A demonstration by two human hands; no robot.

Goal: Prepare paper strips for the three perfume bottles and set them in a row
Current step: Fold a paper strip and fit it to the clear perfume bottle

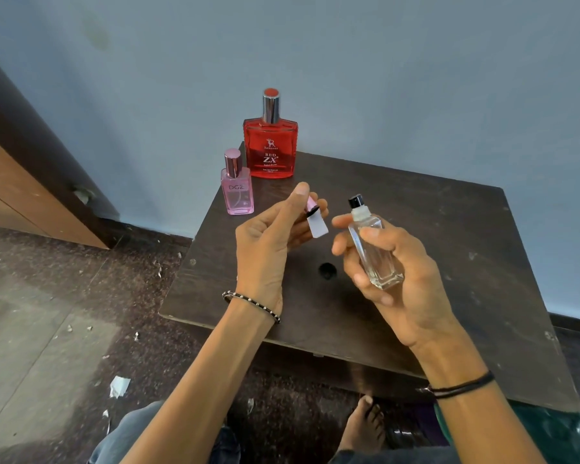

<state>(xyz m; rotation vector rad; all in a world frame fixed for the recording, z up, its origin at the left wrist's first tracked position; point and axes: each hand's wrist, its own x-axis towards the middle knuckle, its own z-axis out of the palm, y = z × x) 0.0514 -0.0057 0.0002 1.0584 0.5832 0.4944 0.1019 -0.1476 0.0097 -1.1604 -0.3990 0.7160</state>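
A tall red perfume bottle (270,150) with a silver cap stands at the far left corner of the dark table (449,249). A small pink bottle (236,192) stands in front of it at the table's left edge. My right hand (392,272) holds a clear square bottle (374,247) tilted, its black spray nozzle bare and aimed left. My left hand (272,236) pinches a white paper strip (317,227) together with a small pink cap (311,205), just left of the nozzle. A black cap (327,271) lies on the table between my hands.
A blue wall rises right behind the table. A wooden cabinet (31,192) stands at the left. Paper scraps (119,386) litter the speckled floor on the left. My bare foot (365,426) and knee show below the table's near edge.
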